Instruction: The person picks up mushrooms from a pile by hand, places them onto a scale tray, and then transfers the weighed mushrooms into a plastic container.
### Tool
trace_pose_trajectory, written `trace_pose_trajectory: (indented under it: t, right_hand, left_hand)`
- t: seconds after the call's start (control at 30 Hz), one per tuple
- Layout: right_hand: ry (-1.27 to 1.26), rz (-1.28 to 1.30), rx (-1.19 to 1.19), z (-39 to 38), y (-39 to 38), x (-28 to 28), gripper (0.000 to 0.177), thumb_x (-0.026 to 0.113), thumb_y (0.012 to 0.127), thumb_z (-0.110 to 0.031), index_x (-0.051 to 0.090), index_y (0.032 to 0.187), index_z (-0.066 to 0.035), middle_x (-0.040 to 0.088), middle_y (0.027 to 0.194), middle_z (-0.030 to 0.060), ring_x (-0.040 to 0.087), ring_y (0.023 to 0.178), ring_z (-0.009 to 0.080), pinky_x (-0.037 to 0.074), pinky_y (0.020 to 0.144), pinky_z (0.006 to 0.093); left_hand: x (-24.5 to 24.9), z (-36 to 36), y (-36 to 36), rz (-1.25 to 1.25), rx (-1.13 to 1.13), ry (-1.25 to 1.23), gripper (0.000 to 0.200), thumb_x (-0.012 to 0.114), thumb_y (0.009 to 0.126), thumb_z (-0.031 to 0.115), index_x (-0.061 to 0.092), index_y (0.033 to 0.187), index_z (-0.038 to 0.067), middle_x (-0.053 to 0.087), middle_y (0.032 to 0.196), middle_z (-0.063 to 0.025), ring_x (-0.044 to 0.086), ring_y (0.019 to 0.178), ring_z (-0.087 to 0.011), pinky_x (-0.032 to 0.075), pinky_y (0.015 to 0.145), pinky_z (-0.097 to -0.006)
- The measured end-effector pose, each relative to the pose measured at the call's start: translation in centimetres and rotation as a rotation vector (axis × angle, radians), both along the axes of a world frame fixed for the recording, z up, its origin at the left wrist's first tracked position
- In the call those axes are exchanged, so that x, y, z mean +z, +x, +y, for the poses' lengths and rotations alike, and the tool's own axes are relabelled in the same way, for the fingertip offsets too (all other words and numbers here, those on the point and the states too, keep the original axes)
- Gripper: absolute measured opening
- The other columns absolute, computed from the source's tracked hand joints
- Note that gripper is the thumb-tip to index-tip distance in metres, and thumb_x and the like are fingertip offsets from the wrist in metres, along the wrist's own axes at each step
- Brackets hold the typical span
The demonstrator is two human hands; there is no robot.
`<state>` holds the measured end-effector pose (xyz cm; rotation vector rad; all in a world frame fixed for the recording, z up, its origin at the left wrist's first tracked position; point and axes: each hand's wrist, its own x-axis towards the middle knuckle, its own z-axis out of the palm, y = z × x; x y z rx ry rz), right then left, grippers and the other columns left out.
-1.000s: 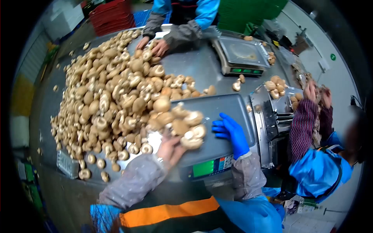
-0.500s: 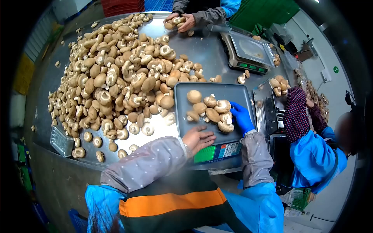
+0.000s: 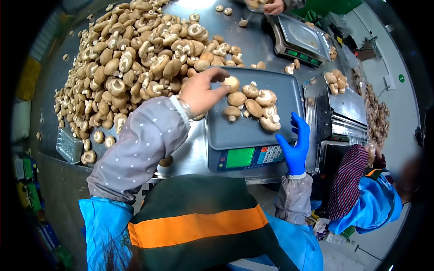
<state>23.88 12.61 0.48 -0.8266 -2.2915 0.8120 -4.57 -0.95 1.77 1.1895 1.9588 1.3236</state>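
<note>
A grey weighing scale (image 3: 217,135) with a lit green display stands before me. Several brown shiitake mushrooms (image 3: 254,107) lie loosely grouped on its pan. My bare left hand (image 3: 203,92) reaches over the pan's upper left corner, thumb and fingers closed around the edge of one round shiitake mushroom (image 3: 233,84). That mushroom sits a little apart from the others. My right hand (image 3: 298,144), in a blue glove, is held off the pan's lower right corner. Its fingers are spread, with nothing in them.
A large heap of shiitake mushrooms (image 3: 135,58) covers the metal table to the left. A clear plastic punnet (image 3: 69,147) lies at the table's left edge. Another scale (image 3: 300,38) stands at the back right. Two co-workers are nearby, one at right (image 3: 366,198), one at the top.
My left hand has moved from the pan's front edge up to the mushroom at its upper left. My right hand has drawn back from the mushrooms and opened. The view has shifted.
</note>
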Motion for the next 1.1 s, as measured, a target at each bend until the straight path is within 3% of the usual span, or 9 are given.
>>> trace_pose_trajectory:
  t: [0.13,0.37,0.47,0.63,0.77,0.87,0.9,1.03,1.1]
  right_hand:
    - [0.082,-0.058,0.068,-1.0,-0.8,-1.4,0.084,0.084,0.063,-0.011,0.044,0.137,-0.01,0.048,0.13,0.0142,0.048,0.119,0.0317,0.042,0.099,0.0402]
    - [0.172,0.027,0.059,-0.4,-1.3,-3.0,0.053,0.075,0.073,-0.003,0.059,0.123,-0.008,0.062,0.112,0.0114,0.059,0.102,0.0265,0.047,0.091,0.035]
    - [-0.195,0.206,-0.001,0.8,-1.4,-2.1,0.051,0.074,0.075,-0.003,0.059,0.124,-0.008,0.063,0.111,0.0087,0.06,0.099,0.0193,0.048,0.088,0.0318]
    - [-0.838,0.429,0.012,1.5,-3.5,1.3,0.039,0.069,0.082,-0.012,0.062,0.12,-0.005,0.063,0.102,0.0044,0.057,0.089,0.0116,0.045,0.085,0.0247]
    - [-0.609,0.109,0.0,2.4,-3.0,-1.9,0.031,0.071,0.081,-0.008,0.066,0.111,-0.004,0.063,0.094,0.0035,0.054,0.085,0.0089,0.047,0.079,0.0237]
    - [-0.266,0.102,-0.054,2.5,-2.3,-3.2,0.043,0.073,0.078,-0.007,0.061,0.119,-0.007,0.06,0.103,0.0048,0.055,0.085,0.0114,0.047,0.078,0.0253]
    - [-0.046,0.015,-0.006,2.7,-2.0,-2.6,0.069,0.08,0.072,-0.014,0.049,0.134,-0.008,0.052,0.126,0.0111,0.054,0.106,0.0215,0.045,0.092,0.0332]
    - [0.064,0.035,0.216,3.6,-4.1,-1.3,0.109,0.089,0.059,-0.025,0.027,0.146,-0.006,0.03,0.149,0.0173,0.028,0.138,0.0334,0.027,0.113,0.0441]
    - [0.059,-0.023,0.253,3.8,-5.9,-0.4,0.109,0.089,0.058,-0.026,0.028,0.146,-0.006,0.033,0.147,0.0185,0.032,0.136,0.0347,0.028,0.112,0.0441]
  left_hand:
    - [-1.4,2.7,1.0,0.357,0.149,-0.073,0.061,0.07,0.078,0.034,0.05,0.126,0.001,0.058,0.117,-0.0244,0.057,0.109,-0.0392,0.045,0.093,-0.0426]
    - [-5.0,6.4,-0.1,0.385,-0.091,-0.104,0.057,0.065,0.076,0.013,0.049,0.13,0.008,0.057,0.119,-0.0227,0.053,0.113,-0.0376,0.043,0.098,-0.0394]
    - [-5.3,6.4,-0.5,0.347,-0.187,-0.141,0.057,0.06,0.071,-0.002,0.054,0.126,0.01,0.057,0.119,-0.0195,0.053,0.113,-0.0363,0.043,0.099,-0.0376]
    - [-2.5,4.9,1.1,0.26,0.049,0.057,0.057,0.064,0.075,0.001,0.05,0.13,0.005,0.054,0.124,-0.0194,0.052,0.115,-0.0365,0.042,0.1,-0.0387]
    - [-2.3,2.8,5.5,0.387,-0.145,0.186,0.057,0.065,0.077,0.006,0.047,0.131,0.008,0.052,0.127,-0.0171,0.046,0.125,-0.0361,0.034,0.106,-0.0473]
    - [-4.5,2.7,6.1,0.474,-0.221,0.049,0.065,0.069,0.075,0.01,0.045,0.135,0.017,0.041,0.142,-0.0129,0.029,0.138,-0.037,0.023,0.109,-0.0603]
    - [-5.1,2.6,5.9,0.479,-0.207,0.041,0.071,0.072,0.072,0.017,0.042,0.136,0.018,0.038,0.144,-0.0143,0.027,0.138,-0.0389,0.021,0.109,-0.061]
    - [-3.6,3.3,5.3,0.455,-0.048,0.05,0.093,0.082,0.062,0.034,0.035,0.142,0.019,0.027,0.149,-0.0193,0.023,0.138,-0.0442,0.02,0.108,-0.0637]
    - [-3.8,4.1,4.9,0.494,-0.081,-0.042,0.099,0.083,0.06,0.038,0.033,0.142,0.019,0.025,0.149,-0.0211,0.025,0.138,-0.044,0.022,0.106,-0.0646]
